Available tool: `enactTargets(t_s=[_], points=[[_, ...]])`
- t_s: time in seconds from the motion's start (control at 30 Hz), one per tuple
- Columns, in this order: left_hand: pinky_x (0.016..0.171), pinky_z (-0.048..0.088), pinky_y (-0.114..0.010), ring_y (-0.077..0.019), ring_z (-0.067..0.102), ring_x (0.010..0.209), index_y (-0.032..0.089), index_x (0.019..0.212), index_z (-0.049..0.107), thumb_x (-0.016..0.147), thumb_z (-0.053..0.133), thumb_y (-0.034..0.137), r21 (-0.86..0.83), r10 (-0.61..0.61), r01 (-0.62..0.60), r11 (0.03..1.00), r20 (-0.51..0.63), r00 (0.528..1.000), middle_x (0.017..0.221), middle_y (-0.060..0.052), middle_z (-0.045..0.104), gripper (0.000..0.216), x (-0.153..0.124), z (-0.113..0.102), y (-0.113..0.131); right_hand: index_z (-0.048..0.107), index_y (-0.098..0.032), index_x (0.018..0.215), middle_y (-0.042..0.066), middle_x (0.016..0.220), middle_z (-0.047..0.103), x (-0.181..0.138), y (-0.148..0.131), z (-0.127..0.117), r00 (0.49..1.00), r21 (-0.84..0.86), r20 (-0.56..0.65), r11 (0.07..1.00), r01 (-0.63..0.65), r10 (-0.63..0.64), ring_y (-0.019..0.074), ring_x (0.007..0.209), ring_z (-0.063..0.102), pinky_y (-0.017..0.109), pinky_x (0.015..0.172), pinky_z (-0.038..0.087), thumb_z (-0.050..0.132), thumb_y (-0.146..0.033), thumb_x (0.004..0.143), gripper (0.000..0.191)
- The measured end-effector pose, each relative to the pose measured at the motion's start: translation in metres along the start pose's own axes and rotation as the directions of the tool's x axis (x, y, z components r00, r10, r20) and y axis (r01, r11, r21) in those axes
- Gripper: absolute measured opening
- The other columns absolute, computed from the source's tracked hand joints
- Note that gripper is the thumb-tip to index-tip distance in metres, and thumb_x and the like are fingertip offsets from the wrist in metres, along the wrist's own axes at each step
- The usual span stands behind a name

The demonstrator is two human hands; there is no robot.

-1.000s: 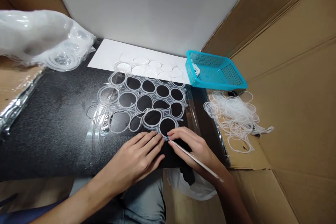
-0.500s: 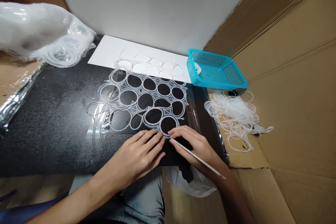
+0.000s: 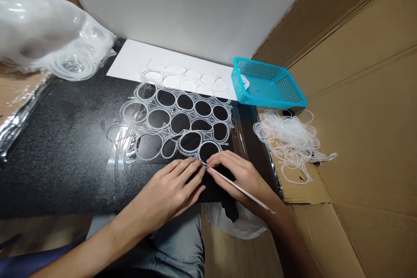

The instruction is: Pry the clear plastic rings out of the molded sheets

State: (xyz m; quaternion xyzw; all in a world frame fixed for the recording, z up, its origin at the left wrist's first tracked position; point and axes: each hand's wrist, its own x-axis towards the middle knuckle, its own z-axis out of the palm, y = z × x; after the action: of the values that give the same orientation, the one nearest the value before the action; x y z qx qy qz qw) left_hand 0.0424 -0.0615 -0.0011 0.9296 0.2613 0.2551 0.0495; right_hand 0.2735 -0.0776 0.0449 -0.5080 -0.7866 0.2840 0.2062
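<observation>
A translucent sheet of joined rings (image 3: pixel 207 127) lies on the black tabletop, its far part over white paper. My left hand (image 3: pixel 177 184) rests palm down at the sheet's near edge, fingers stretched out and fingertips against the nearest ring (image 3: pixel 209 142). Pinched in my right hand (image 3: pixel 243 176) is a thin white stick (image 3: pixel 243 190). Its tip meets the lower rim of that same ring, close beside my left fingertips. The exact contact at the tip is partly hidden by my fingers.
White paper (image 3: pixel 125 63) lies by the wall. A turquoise basket (image 3: pixel 273 100) at the back right holds a small white piece. Loose translucent rings (image 3: pixel 289 132) are heaped on cardboard at right. A plastic bag of rings (image 3: pixel 74 67) sits at left. Another bag (image 3: pixel 247 228) hangs below the table edge.
My right hand and the stick's tip have shifted slightly left along the ring's rim, closer to my left fingertips. The whole view has tilted a little; my left hand stays on the sheet's edge.
</observation>
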Motion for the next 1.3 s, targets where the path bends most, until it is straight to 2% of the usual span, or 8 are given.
enactTargets(t_s=[0.5, 0.63, 0.77, 0.87, 1.0, 1.13, 1.2, 1.3], points=[[0.103, 0.054, -0.043, -0.0294, 0.068, 0.122, 0.008, 0.133, 0.067, 0.110, 0.054, 0.026, -0.008, 0.003, -0.003, 1.000, -0.002, 1.000, 0.132, -0.013, 0.072, 0.032, 0.000, 0.001, -0.001, 0.062, -0.020, 0.099, 0.004, 0.098, 0.070, 0.006, -0.011, 0.001, 0.999, -0.091, -0.024, 0.995, -0.043, 0.041, 0.0203, 0.092, 0.067, 0.034, 0.086, 0.053, 0.061, -0.012, 0.102, 0.008], [0.102, 0.054, -0.044, -0.0300, 0.068, 0.122, 0.008, 0.134, 0.067, 0.109, 0.054, 0.025, -0.020, 0.002, -0.002, 1.000, -0.006, 1.000, 0.132, -0.013, 0.073, 0.032, -0.002, 0.002, -0.001, 0.062, -0.018, 0.098, 0.006, 0.100, 0.072, 0.005, -0.014, 0.012, 0.998, -0.271, -0.063, 0.962, -0.025, 0.008, 0.0221, 0.094, 0.068, 0.034, 0.086, 0.054, 0.059, -0.008, 0.099, 0.011], [0.103, 0.054, -0.045, -0.0306, 0.067, 0.124, 0.008, 0.132, 0.067, 0.109, 0.054, 0.024, -0.021, 0.006, -0.006, 1.000, 0.003, 1.000, 0.133, -0.013, 0.073, 0.031, -0.004, 0.005, -0.001, 0.064, -0.016, 0.099, 0.010, 0.106, 0.075, 0.000, -0.016, 0.031, 0.978, -0.543, -0.167, 0.840, 0.017, -0.128, 0.0237, 0.092, 0.069, 0.035, 0.084, 0.053, 0.054, -0.007, 0.102, 0.014], [0.103, 0.055, -0.046, -0.0310, 0.068, 0.123, 0.007, 0.130, 0.068, 0.109, 0.053, 0.022, -0.039, 0.009, -0.008, 0.999, 0.009, 1.000, 0.132, -0.013, 0.073, 0.030, -0.002, 0.004, -0.002, 0.064, -0.016, 0.098, 0.009, 0.099, 0.075, -0.003, -0.020, 0.041, 0.971, -0.632, -0.194, 0.775, -0.015, -0.140, 0.0240, 0.086, 0.067, 0.036, 0.080, 0.051, 0.051, -0.005, 0.103, 0.018], [0.102, 0.056, -0.046, -0.0291, 0.069, 0.120, 0.010, 0.126, 0.069, 0.110, 0.051, 0.020, -0.115, -0.018, 0.018, 0.993, 0.006, 1.000, 0.130, -0.011, 0.074, 0.027, 0.002, 0.000, -0.004, 0.064, -0.017, 0.095, 0.009, 0.093, 0.072, -0.002, -0.027, 0.043, 0.981, -0.672, -0.171, 0.739, -0.045, -0.096, 0.0238, 0.081, 0.064, 0.036, 0.076, 0.048, 0.047, -0.004, 0.105, 0.023], [0.104, 0.058, -0.044, -0.0271, 0.070, 0.118, 0.009, 0.127, 0.067, 0.110, 0.052, 0.021, -0.174, -0.042, 0.039, 0.984, -0.011, 0.999, 0.126, -0.011, 0.075, 0.026, 0.006, -0.003, -0.005, 0.063, -0.019, 0.090, 0.006, 0.086, 0.068, 0.002, -0.026, 0.044, 0.973, -0.673, -0.198, 0.738, -0.048, -0.117, 0.0229, 0.078, 0.062, 0.036, 0.075, 0.048, 0.045, -0.005, 0.106, 0.028], [0.101, 0.060, -0.044, -0.0281, 0.071, 0.116, 0.008, 0.127, 0.066, 0.110, 0.052, 0.022, -0.193, -0.040, 0.037, 0.980, -0.012, 0.999, 0.123, -0.013, 0.075, 0.027, 0.007, -0.003, -0.005, 0.064, -0.018, 0.095, 0.007, 0.089, 0.070, 0.003, -0.022, 0.046, 0.966, -0.645, -0.230, 0.762, -0.059, -0.121, 0.0228, 0.081, 0.064, 0.035, 0.078, 0.050, 0.045, -0.006, 0.107, 0.026], [0.100, 0.062, -0.046, -0.0293, 0.072, 0.114, 0.008, 0.128, 0.064, 0.109, 0.053, 0.024, -0.223, -0.046, 0.046, 0.974, 0.005, 0.999, 0.123, -0.014, 0.074, 0.028, 0.007, -0.003, -0.005, 0.066, -0.013, 0.115, 0.010, 0.103, 0.073, 0.004, -0.016, 0.050, 0.964, -0.609, -0.254, 0.788, -0.094, -0.081, 0.0243, 0.092, 0.067, 0.035, 0.082, 0.053, 0.046, -0.008, 0.108, 0.022]])
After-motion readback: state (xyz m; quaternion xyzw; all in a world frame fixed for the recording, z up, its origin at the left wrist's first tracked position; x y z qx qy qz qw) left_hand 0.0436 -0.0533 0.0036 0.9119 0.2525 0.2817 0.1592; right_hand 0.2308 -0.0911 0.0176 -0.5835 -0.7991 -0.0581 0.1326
